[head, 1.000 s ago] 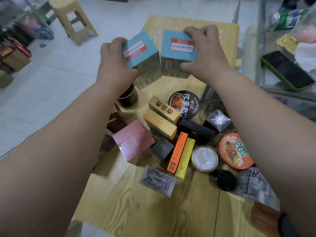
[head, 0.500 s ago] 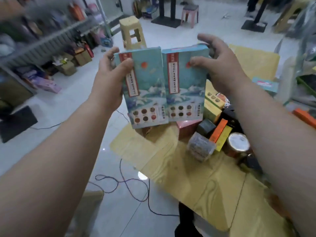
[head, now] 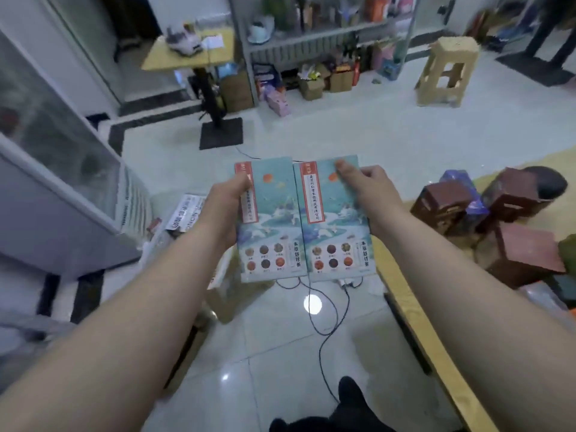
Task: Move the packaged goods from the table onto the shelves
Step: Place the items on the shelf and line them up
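Observation:
Two matching teal tea boxes with red label strips are held upright side by side in front of me, above the tiled floor. My left hand point(head: 226, 210) grips the left teal box point(head: 271, 226) by its left edge. My right hand point(head: 364, 198) grips the right teal box point(head: 338, 232) by its upper right edge. The wooden table point(head: 414, 319) is at my right, with dark red boxes point(head: 442, 210) and a blue-purple box point(head: 458, 182) on it. The grey shelf unit point(head: 318, 35), stocked with goods, stands across the room at the top centre.
A black cable point(head: 321, 332) trails over the floor below the boxes. A small standing table on a black base point(head: 218, 132) and cardboard boxes point(head: 311, 85) sit near the shelves. A yellow stool point(head: 448, 73) stands at the upper right. A glass cabinet point(head: 62, 145) is at the left.
I have turned left away from the table with both teal boxes in my hands. The table has slid to the right edge and the shelves have come into view ahead.

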